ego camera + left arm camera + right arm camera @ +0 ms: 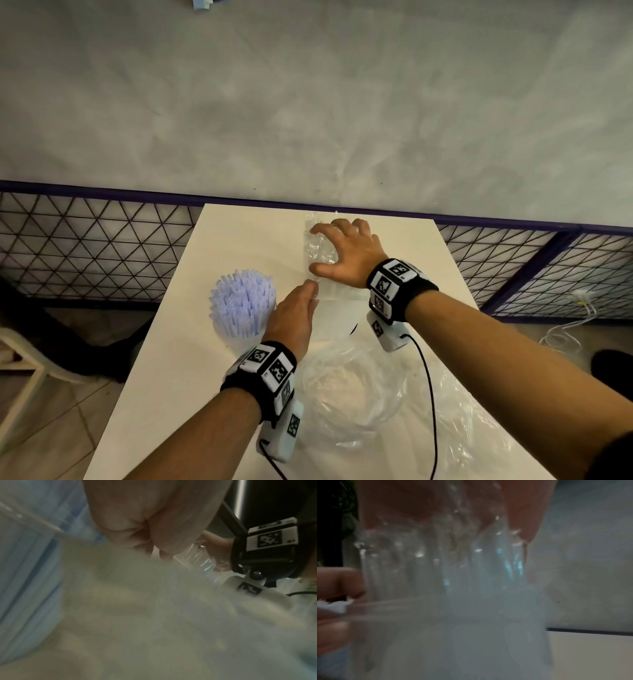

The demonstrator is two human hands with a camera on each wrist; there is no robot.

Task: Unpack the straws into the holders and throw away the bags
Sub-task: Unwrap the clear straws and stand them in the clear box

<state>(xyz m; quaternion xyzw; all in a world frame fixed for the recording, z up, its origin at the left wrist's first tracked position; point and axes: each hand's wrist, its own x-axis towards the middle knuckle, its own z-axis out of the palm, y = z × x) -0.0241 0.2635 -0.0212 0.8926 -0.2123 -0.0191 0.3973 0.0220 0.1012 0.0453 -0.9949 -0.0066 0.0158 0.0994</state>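
Progress, done: one holder (239, 329) stands filled with pale blue straws (244, 301); judged the unpacking half is complete here, since no packed straws show on the worktop (178, 377).
Progress, left: disposal of the bags; no bin is in view, and no second holder can be made out.
Clear bag (320, 255): empty, crumpled, transparent with glints; lies flat on the worktop just right of the holder, toward the far edge.
Right hand (346, 255): fingers (320, 229) and thumb curled over the far part of the clear bag, gathering it; the right wrist view shows bunched film between fingertips.
Left hand (294, 317): between holder and clear bag; fingertips meet the bag's near corner. Whether they pinch it or only press, I cannot tell; the left wrist view is blurred.
Second plastic (356, 387): a larger loose sheet or bag, cloudy and wrinkled, nearer the person than the holder, to its right; untouched.
Handling, judged: thin film, light, likely to spring open unless balled tightly.
Cable (428, 394): black, crosses the second plastic.
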